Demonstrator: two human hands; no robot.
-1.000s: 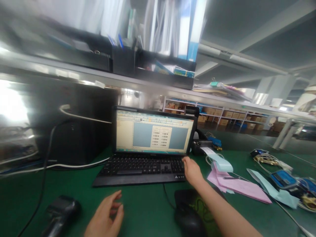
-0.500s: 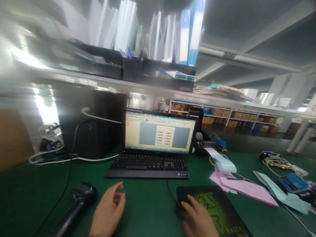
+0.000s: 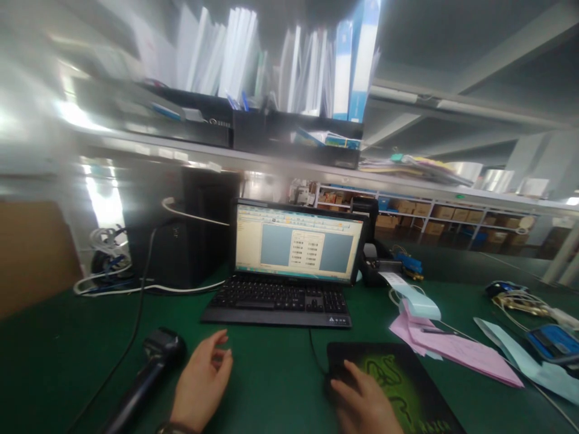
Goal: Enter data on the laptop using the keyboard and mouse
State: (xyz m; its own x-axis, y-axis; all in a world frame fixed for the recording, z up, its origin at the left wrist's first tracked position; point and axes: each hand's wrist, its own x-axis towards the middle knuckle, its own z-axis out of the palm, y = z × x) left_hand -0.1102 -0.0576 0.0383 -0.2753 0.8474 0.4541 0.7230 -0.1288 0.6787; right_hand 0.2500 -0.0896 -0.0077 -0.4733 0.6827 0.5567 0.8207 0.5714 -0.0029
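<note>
My left hand (image 3: 204,378) rests on its side on the green table, fingers loosely bent and apart, with nothing in it. Just left of it lies a black handheld barcode scanner (image 3: 151,374) with its cable trailing away. My right hand (image 3: 364,398) is over a black computer mouse (image 3: 333,386), which it mostly covers, on a black and green mouse pad (image 3: 418,386). Beyond both hands sits a black keyboard (image 3: 275,301). Behind it a monitor (image 3: 298,241) displays a page with two columns of barcode-like labels.
A black computer case (image 3: 181,229) stands at the left beside a cardboard box (image 3: 36,256). Right of the monitor, a label printer (image 3: 377,268) trails a pale strip of labels (image 3: 414,298) over pink papers (image 3: 465,355). Above runs a shelf (image 3: 271,158) with folders.
The camera view has turned slightly left, so the desk things appear further right. My left hand stays beside the scanner, and my right hand remains on the mouse.
</note>
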